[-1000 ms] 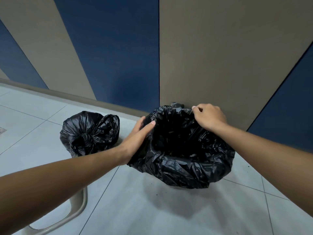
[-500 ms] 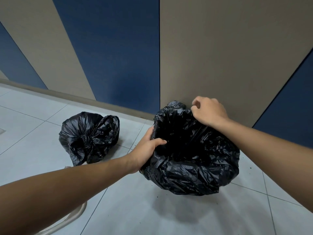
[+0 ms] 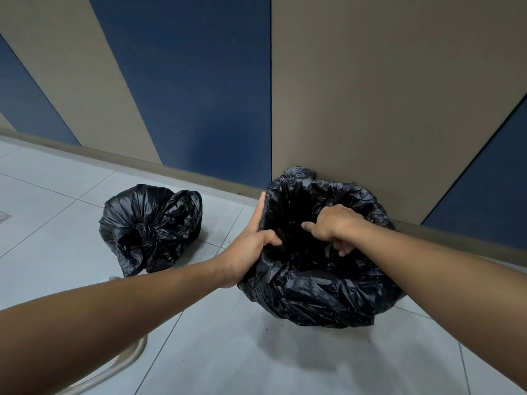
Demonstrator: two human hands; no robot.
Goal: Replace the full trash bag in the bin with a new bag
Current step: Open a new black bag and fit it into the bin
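A blue-and-tan panelled wall point(image 3: 199, 81) rises behind a pale tiled floor point(image 3: 228, 352), where a new black bag point(image 3: 319, 295) is draped over a bin standing against the wall at right. The tied-off full trash bag point(image 3: 151, 226) sits on the tiles to the left, well apart. The left hand point(image 3: 251, 246) grasps the liner's left rim, while the right hand point(image 3: 333, 226), reaching inside the opening, clutches plastic at the near rim.

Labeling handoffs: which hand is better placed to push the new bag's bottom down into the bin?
Right, probably. The right hand is already over the opening of the new bag, gripping plastic at the near rim. The left hand grips the bag's left rim from outside, so it can steady the bin.
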